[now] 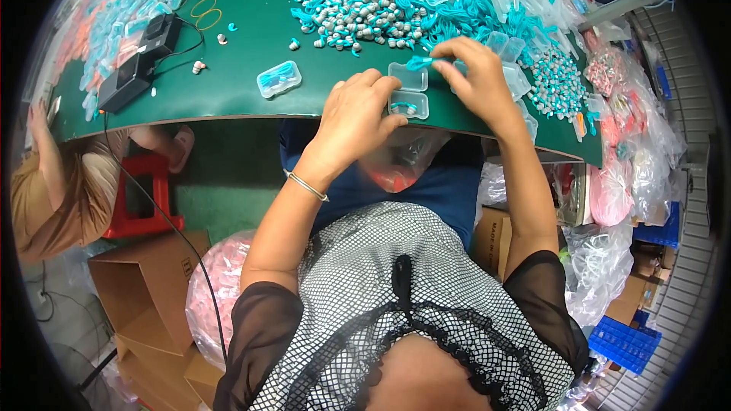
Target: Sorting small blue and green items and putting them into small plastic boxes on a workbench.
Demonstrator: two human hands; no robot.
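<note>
Head view: my right hand (pixel 480 80) pinches a teal cord (pixel 418 63), upper centre.
Left hand (pixel 356 110), thumb and fingers apart, at the open case (pixel 419 98) below.

A single wide fisheye view looks steeply down from the person's head, above and behind the grip, where the right hand (pixel 478 82) pinches a turquoise cord (pixel 419 63). It faces outward over the green table (pixel 228 95) — the patterned top (pixel 472 281) sits nearest the lens, on the near side of the grip. The round field reaches a co-worker (pixel 57 213) well left of the grip and plastic bags (pixel 609 202) to its right.
</note>
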